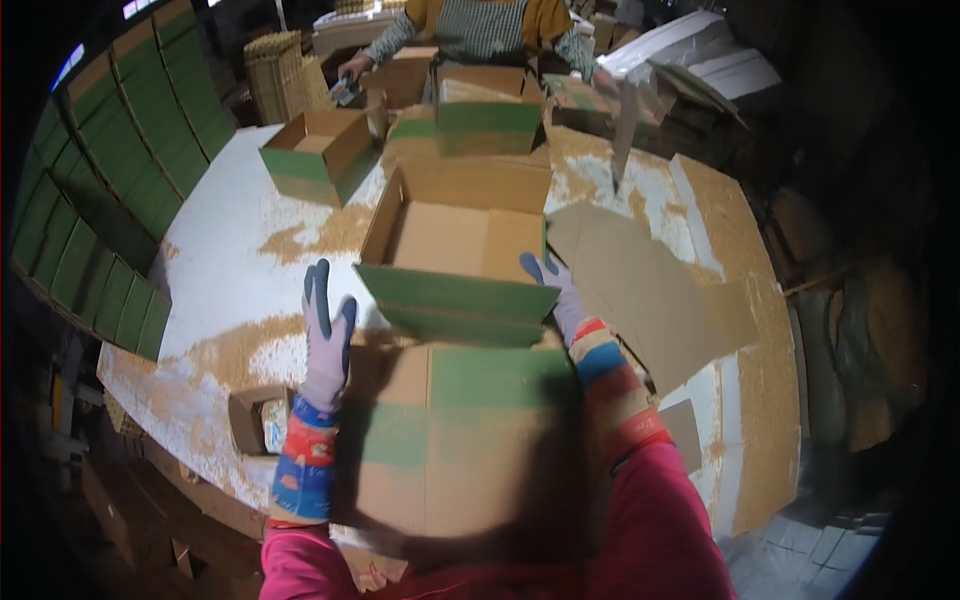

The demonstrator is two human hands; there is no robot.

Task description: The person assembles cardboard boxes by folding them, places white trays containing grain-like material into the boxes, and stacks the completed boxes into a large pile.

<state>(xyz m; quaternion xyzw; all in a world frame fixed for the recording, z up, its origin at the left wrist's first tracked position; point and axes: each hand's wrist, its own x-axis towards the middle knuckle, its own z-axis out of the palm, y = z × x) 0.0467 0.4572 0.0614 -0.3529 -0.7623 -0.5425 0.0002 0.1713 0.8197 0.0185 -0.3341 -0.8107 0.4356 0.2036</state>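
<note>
An open-topped cardboard box (455, 295), brown inside with green outer walls, stands on the table in front of me. My left hand (327, 345), in a pale glove with dark fingertips, is raised left of the box, fingers spread, apart from it and holding nothing. At the box's right front corner is my right hand (560, 285), gloved alike, its fingers apart; whether it touches the wall I cannot tell. Closer to me lies a flat brown and green cardboard piece (480, 440), partly in shadow.
Flat cardboard sheets (640, 290) lie on the right of the worn table (225, 260). Smaller green boxes (320, 150) stand farther back, where a co-worker (480, 30) in a checked apron works. Green boxes (130, 130) are stacked at left. A small open carton (262, 422) sits near my left wrist.
</note>
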